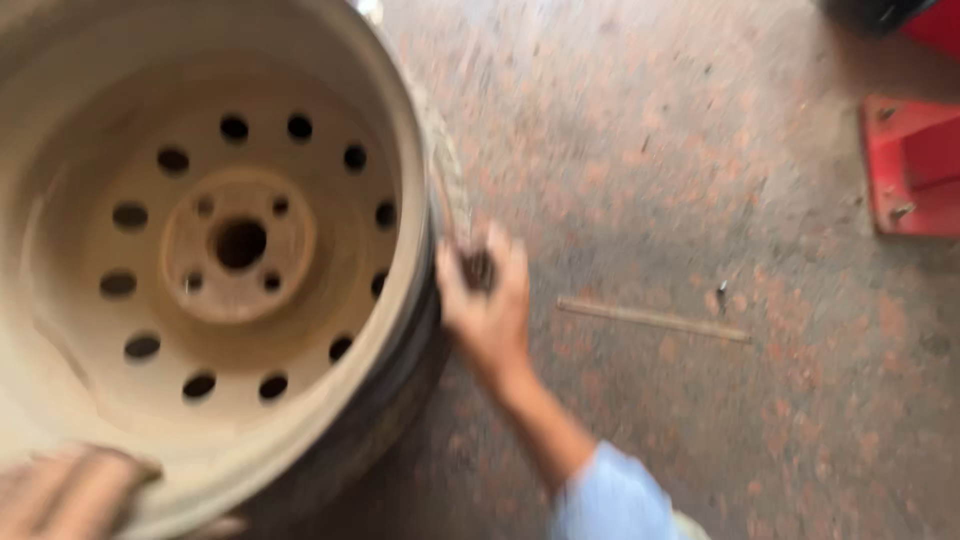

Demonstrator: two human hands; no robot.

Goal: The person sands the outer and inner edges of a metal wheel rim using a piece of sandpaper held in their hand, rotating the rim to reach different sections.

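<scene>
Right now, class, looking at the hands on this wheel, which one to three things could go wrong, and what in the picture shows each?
1. The right hand grips the tyre edge beside the rim; fingers might get pinched.
2. The left hand only rests on the rim's lower edge, so the wheel could tip or roll.
3. A thin rod lies on the floor nearby, a possible trip hazard.

No packages, labels, signs or screens show anywhere in this blurred view

We're seeing heavy motion blur across the whole frame. Warm, even daylight is washing the floor (650, 180), shadows are staying soft, and the left hand (70, 495) is smearing worst.
</scene>
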